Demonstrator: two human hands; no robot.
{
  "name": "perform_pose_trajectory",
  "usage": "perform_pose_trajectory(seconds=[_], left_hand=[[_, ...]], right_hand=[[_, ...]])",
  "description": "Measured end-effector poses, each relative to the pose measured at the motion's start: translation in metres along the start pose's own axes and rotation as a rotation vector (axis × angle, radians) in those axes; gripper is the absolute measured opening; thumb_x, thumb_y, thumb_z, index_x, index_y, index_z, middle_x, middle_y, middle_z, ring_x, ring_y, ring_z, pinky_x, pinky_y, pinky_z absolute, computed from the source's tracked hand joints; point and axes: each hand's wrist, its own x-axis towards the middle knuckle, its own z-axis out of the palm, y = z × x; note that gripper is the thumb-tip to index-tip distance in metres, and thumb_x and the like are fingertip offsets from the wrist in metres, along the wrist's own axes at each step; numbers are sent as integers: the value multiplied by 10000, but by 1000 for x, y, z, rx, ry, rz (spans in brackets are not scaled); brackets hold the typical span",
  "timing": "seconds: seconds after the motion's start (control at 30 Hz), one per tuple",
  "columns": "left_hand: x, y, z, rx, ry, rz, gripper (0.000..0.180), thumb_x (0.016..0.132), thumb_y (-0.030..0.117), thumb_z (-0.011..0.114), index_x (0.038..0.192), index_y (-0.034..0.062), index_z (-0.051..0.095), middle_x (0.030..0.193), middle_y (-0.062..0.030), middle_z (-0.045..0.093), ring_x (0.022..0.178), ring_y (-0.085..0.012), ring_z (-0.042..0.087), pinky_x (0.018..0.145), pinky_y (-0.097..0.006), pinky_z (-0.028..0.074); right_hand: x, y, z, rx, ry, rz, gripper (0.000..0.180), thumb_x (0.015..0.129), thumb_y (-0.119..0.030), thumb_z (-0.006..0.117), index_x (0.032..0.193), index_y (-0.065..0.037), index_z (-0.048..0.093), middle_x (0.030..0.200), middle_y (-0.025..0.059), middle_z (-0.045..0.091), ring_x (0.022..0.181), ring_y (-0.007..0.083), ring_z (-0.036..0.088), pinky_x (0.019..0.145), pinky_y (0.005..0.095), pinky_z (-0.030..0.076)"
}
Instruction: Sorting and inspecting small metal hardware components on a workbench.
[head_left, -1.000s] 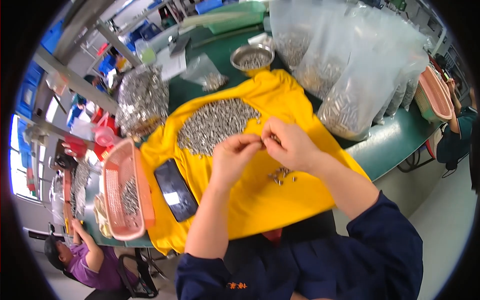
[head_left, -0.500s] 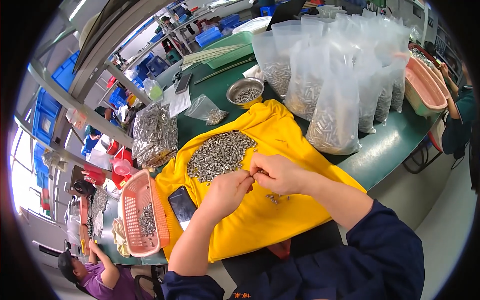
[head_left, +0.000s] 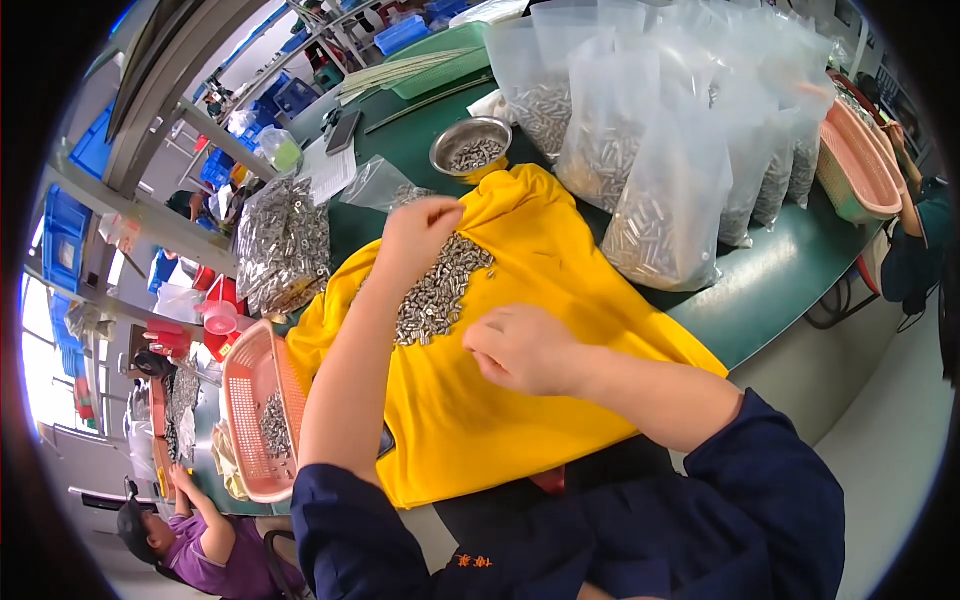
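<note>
A heap of small silvery metal parts (head_left: 438, 292) lies on a yellow cloth (head_left: 520, 400) spread over the green desk (head_left: 790, 275). The left hand (head_left: 420, 228) is over the far end of the heap, fingers bent downward toward the parts; whether it grips any cannot be told. The right hand (head_left: 520, 350) rests on the cloth just beside the near edge of the heap, fingers curled together, and what they pinch is hidden. Beyond the heap, at the cloth's far edge, stands a metal bowl (head_left: 470, 148) with more parts. To the right of the heap stand clear bags (head_left: 660, 190) filled with parts. To its left lies a pink basket (head_left: 255, 410), partly off the cloth, and farther back another filled bag (head_left: 282, 245).
</note>
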Motion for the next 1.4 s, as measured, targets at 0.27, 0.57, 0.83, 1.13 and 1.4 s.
perform_pose_trajectory(seconds=[0.27,0.57,0.83,1.13,1.4], left_hand=[[96,-59,28,-76,159,-58,374,713,230,616,1040,56,564,850,-107,628,799,-212,600,719,-295,456],[6,-36,2,29,74,59,213,763,206,554,912,72,624,826,-100,627,749,-233,601,686,-291,455],[-54,-36,34,414,-43,333,161,710,125,556,853,71,605,901,-75,561,863,-277,508,757,-345,412],[-78,-28,30,509,-64,280,75,708,111,561,760,77,604,756,-60,560,778,-248,537,684,-340,435],[-71,-22,15,250,-168,-29,149,692,113,572,827,79,627,814,-86,609,778,-257,566,692,-340,441]], right_hand=[[0,0,5,-16,5,-3,131,645,-93,563,739,-60,478,673,104,519,668,287,529,578,382,417],[7,12,-13,118,264,261,72,732,-31,509,800,-46,489,658,104,512,582,253,516,534,316,411],[9,28,-13,174,322,414,58,752,-48,506,800,-24,483,618,103,517,518,181,503,502,270,399],[8,26,-12,158,293,381,74,753,-71,506,797,-20,477,619,85,522,529,165,498,512,267,402],[8,22,-13,196,243,399,71,752,-74,503,785,-19,473,611,93,523,522,185,507,506,278,398]])
